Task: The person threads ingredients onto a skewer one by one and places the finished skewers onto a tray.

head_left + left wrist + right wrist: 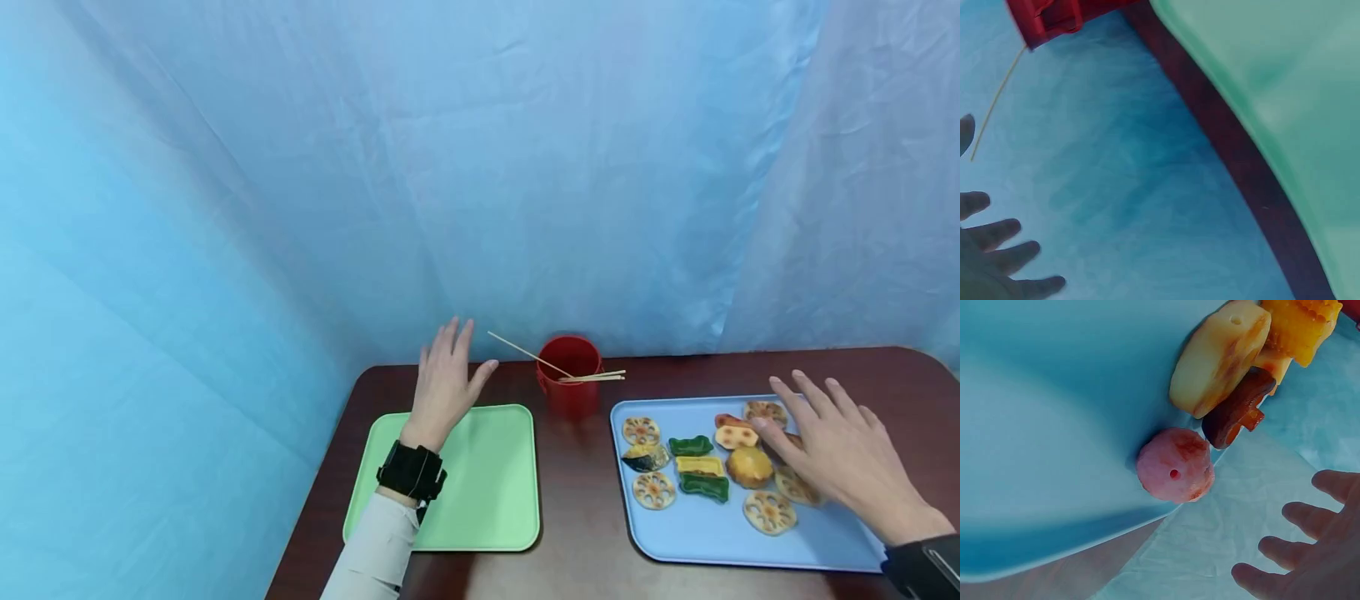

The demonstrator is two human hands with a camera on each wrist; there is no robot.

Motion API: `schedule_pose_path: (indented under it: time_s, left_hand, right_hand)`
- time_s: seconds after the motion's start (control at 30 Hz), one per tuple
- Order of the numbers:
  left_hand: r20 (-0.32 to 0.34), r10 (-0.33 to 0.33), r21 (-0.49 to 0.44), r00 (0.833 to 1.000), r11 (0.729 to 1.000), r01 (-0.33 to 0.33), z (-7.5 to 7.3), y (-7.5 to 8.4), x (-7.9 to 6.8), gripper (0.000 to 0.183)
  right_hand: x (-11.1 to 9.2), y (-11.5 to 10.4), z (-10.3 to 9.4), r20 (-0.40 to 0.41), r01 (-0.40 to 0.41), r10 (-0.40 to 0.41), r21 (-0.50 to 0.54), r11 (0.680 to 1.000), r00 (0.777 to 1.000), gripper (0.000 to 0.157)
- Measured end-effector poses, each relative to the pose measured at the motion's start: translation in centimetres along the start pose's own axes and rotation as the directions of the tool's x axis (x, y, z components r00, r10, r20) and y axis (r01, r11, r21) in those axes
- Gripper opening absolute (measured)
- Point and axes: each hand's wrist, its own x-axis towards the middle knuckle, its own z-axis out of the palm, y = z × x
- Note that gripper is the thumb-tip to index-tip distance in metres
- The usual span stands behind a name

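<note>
My left hand [442, 387] is spread above the far edge of a green tray [487, 500], holding nothing. Over the right part of a blue tray [697, 542] hovers my right hand [843, 458], fingers apart and nothing in them. It hides some of the toy food there. Lotus root slices [768, 512], green pepper pieces [703, 487], a pumpkin slice [647, 457] and a round golden piece [748, 467] lie on this tray. Near the right fingers, the right wrist view shows a pink ball with a hole [1175, 465], a brown mushroom piece [1238, 409] and a pale oval slice [1219, 359].
Between the trays, toward the back, stands a red cup [570, 404] with thin wooden skewers [592, 377] across its mouth. Both trays sit on a dark brown table [573, 508]. A blue cloth [525, 167] hangs behind and to the left.
</note>
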Motion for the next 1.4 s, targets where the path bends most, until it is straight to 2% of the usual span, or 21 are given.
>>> schedule_pose_path:
  time_s: [0.07, 0.17, 0.4, 0.6, 0.8, 0.93, 1.03, 1.1, 1.2, 1.27, 1.33, 1.4]
  left_hand:
    - [-0.039, 0.026, -0.045, 0.999, 0.999, -0.027, -0.2, 0.3, 0.7, 0.068]
    - [-0.053, 0.028, -0.129, 0.998, 0.991, -0.035, -0.2, 0.7, 1.6, 0.061]
    - [-0.057, -0.111, -0.305, 0.992, 0.948, 0.089, 0.3, 1.4, 2.5, 0.044]
    - [-0.084, -0.15, -0.351, 0.985, 0.93, 0.112, 0.3, 1.6, 2.7, 0.016]
    - [-0.078, -0.17, -0.385, 0.982, 0.914, 0.127, -1.5, 2.1, 2.5, 0.014]
    - [-0.105, -0.18, -0.432, 0.978, 0.894, 0.119, -3.1, 2.3, 2.0, 0.014]
    - [-0.163, -0.208, -0.476, 0.965, 0.873, 0.107, -4.2, 2.3, 1.3, 0.014]
    - [-0.209, -0.238, -0.505, 0.948, 0.857, 0.104, -4.7, 2.3, 0.8, 0.016]
    - [-0.264, -0.3, -0.567, 0.917, 0.817, 0.105, -5.4, 2.3, -0.2, 0.019]
    - [-0.266, -0.349, -0.627, 0.899, 0.771, 0.113, -5.7, 2.3, -0.9, 0.019]
    - [-0.24, -0.398, -0.706, 0.885, 0.698, 0.123, -6.1, 2.4, -1.5, 0.019]
    - [-0.18, -0.446, -0.789, 0.877, 0.598, 0.142, -6.3, 2.6, -2.1, 0.02]
  right_hand:
    - [-0.2, -0.1, 0.0, -0.007, 0.004, -0.004, 0.002, 1.0, 1.0, 0.084]
    - [-0.5, -0.5, 0.0, -0.018, 0.011, -0.011, 0.005, 1.0, 1.0, 0.082]
    - [-1.1, -1.8, 0.0, -0.032, 0.031, -0.03, 0.037, 0.999, 0.999, 0.079]
    - [-1.0, -2.2, -0.1, -0.037, 0.04, -0.039, 0.041, 0.998, 0.999, 0.076]
    - [-1.1, -2.1, -0.4, -0.035, 0.057, -0.055, 0.062, 0.996, 0.998, 0.077]
    - [-1.1, -2.1, -0.8, -0.041, 0.055, -0.052, 0.084, 0.995, 0.998, 0.079]
    - [-1.2, -2.2, -1.1, -0.058, 0.065, -0.06, 0.096, 0.993, 0.997, 0.077]
    - [-1.2, -2.3, -1.4, -0.073, 0.074, -0.067, 0.101, 0.992, 0.995, 0.074]
    - [-1.3, -2.7, -1.9, -0.098, 0.082, -0.071, 0.108, 0.991, 0.993, 0.069]
    - [-1.3, -3.1, -2.3, -0.112, 0.083, -0.07, 0.12, 0.989, 0.991, 0.067]
    - [-1.4, -3.7, -2.8, -0.121, 0.081, -0.064, 0.146, 0.986, 0.991, 0.065]
    - [-1.6, -4.5, -3.5, -0.131, 0.079, -0.053, 0.196, 0.977, 0.99, 0.061]
